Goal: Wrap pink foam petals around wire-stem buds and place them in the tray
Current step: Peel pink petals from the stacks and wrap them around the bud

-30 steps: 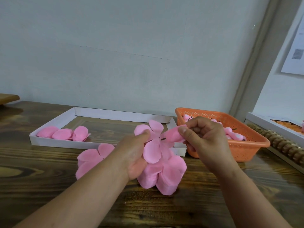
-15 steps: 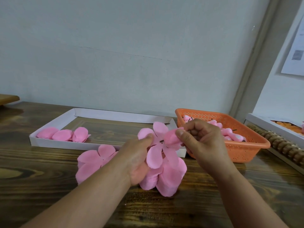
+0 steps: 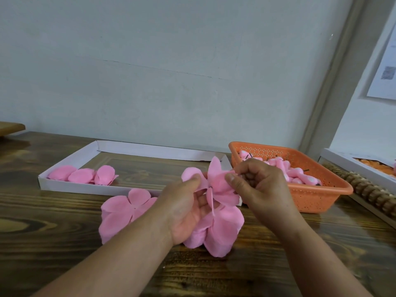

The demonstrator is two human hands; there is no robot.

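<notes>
Mid-wrap, the right hand (image 3: 260,187) pinches a bud inside the petal sheet (image 3: 216,181) the left hand (image 3: 188,206) grips; next, close the petals inward.

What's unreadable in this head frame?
- Bud and wire stem: hidden by the right hand and the petal piece.
- Left hand covers part of the petal stack.
- Second tray: cut off by the right edge.
- Wall sheet: print too small.
</notes>
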